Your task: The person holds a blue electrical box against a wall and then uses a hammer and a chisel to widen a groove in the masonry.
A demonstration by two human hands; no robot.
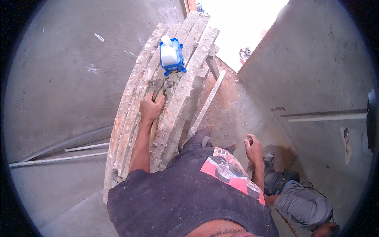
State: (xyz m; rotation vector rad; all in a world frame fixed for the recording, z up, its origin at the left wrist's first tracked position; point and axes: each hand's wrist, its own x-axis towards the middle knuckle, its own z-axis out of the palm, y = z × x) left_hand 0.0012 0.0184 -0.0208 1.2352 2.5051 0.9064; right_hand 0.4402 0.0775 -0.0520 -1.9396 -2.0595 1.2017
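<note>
My left hand point(150, 108) is closed around a hammer, gripping it near the head. The hammer's head point(168, 84) lies over the planks, and its pale wooden handle point(153, 132) runs back below my fist. Under it is a scaffold platform of rough, mortar-crusted planks point(183, 93). Just beyond the hammer, a blue-framed device with a white block point(170, 56) stands on the planks. My right hand point(254, 149) hangs in the air beside my body, over the floor. It holds nothing, its fingers loosely bent and apart.
A person in grey point(304, 203) crouches at lower right, close to my right arm. A wooden strip point(208, 102) leans beside the platform. Plastered walls point(323, 71) rise on both sides, with a bright opening at the far end. Long strips point(59, 159) lie at left.
</note>
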